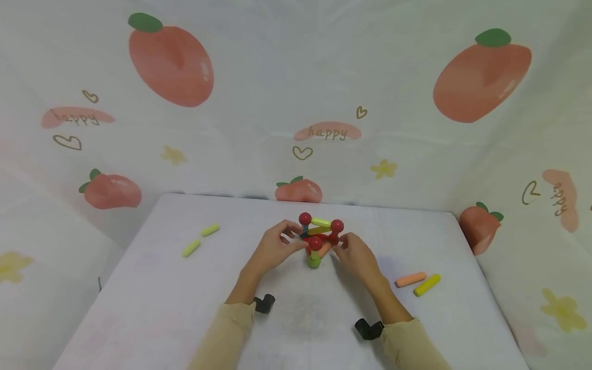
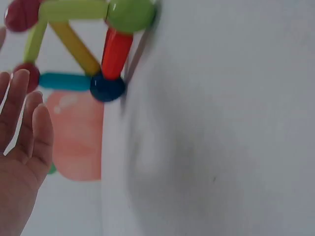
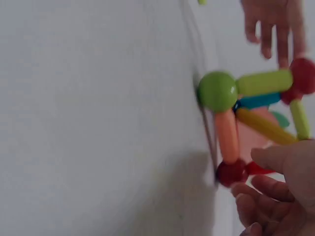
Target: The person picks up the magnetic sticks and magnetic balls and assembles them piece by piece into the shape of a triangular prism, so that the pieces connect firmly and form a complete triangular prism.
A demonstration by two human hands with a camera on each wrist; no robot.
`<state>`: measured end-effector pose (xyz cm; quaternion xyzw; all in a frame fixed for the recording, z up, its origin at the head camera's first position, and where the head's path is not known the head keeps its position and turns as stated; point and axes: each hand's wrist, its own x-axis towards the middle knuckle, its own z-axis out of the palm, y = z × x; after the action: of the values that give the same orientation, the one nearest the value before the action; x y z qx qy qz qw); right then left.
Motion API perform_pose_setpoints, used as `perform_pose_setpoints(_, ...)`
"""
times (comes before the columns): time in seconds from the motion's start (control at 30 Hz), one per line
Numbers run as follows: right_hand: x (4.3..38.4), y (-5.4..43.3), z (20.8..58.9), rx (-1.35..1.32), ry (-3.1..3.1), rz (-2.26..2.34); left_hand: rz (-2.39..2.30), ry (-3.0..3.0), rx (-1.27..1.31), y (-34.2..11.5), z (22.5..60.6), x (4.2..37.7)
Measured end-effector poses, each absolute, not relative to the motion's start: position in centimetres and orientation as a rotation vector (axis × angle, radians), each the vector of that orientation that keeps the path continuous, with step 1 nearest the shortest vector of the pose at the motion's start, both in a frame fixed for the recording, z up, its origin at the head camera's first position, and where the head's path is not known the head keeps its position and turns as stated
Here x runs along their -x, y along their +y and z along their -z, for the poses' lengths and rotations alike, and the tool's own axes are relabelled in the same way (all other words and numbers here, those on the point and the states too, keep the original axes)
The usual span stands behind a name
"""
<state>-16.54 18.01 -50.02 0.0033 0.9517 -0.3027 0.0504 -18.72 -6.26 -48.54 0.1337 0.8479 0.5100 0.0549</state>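
Note:
A toy frame of coloured sticks and balls stands at the middle of the white table, between both hands. Red balls top its upright sticks, and a green ball and a dark blue ball sit at its base. My left hand is at its left side; in the left wrist view the fingers are straight, fingertips at a red ball. On the other side, my right hand has thumb and fingers bent about a lower dark red ball and the red stick joined to it.
Two light green sticks lie on the table at left. At right are a loose orange stick and a yellow stick. A fruit-printed cloth rises behind the table's back edge. Black wrist cameras jut inward from both sleeves.

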Motion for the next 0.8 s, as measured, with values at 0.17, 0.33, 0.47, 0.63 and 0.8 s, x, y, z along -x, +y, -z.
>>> perform_pose_setpoints(0.17, 14.4, 15.9, 49.9, 0.094, 2.819, 0.931, -1.412, 2.660, -0.299, -7.0, 49.6, 21.5)
perform_pose_setpoints(0.33, 13.5, 14.1, 50.9, 0.145, 2.958, 0.873, -1.276, 2.607, -0.342, -5.8, 51.2, 23.5)
perform_pose_setpoints(0.47, 13.2, 13.6, 51.4, 0.169, 3.072, 0.839, -1.219, 2.593, -0.368, -5.1, 51.3, 23.7)
perform_pose_setpoints(0.63, 13.5, 13.8, 51.4, 0.160, 3.046, 0.831, -1.169, 2.609, -0.380, -5.2, 50.9, 23.5)
perform_pose_setpoints(0.8, 14.4, 15.1, 51.0, 0.117, 2.975, 0.826, -1.106, 2.621, -0.341, -5.7, 50.6, 22.8)
